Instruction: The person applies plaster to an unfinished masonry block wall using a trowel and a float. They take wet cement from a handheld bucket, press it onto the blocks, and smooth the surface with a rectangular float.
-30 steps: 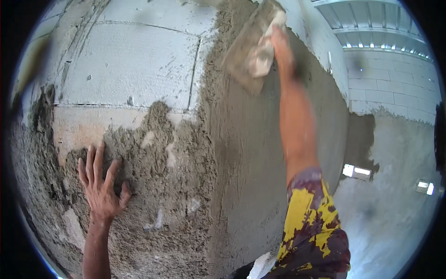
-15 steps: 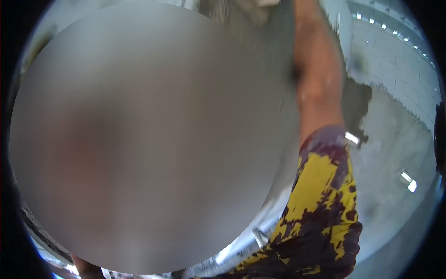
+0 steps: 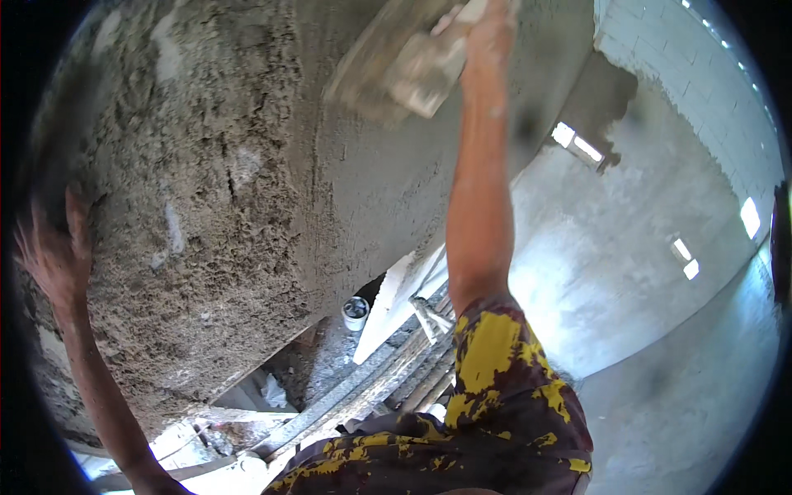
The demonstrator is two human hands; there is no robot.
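A plastering float is in my right hand, raised at the top of the head view. The fingers close round its handle, and motion smears the tool's outline. Its flat face lies against or very near the grey plastered wall; which of the two I cannot tell. At the far left my left hand is open, fingers spread, beside the rough, coarse mortar of the same wall, seemingly touching it. The smooth grey plaster borders this rough part along an upright line.
Below the wall's lower edge stands a small white bucket near a white board. Long planks or poles lie under me. To the right is another grey wall with bright small openings and pale blockwork above.
My right arm has shifted left in the picture, bringing the float into fuller view. A large blurred patch hid most of the wall and my left hand before; both show now.
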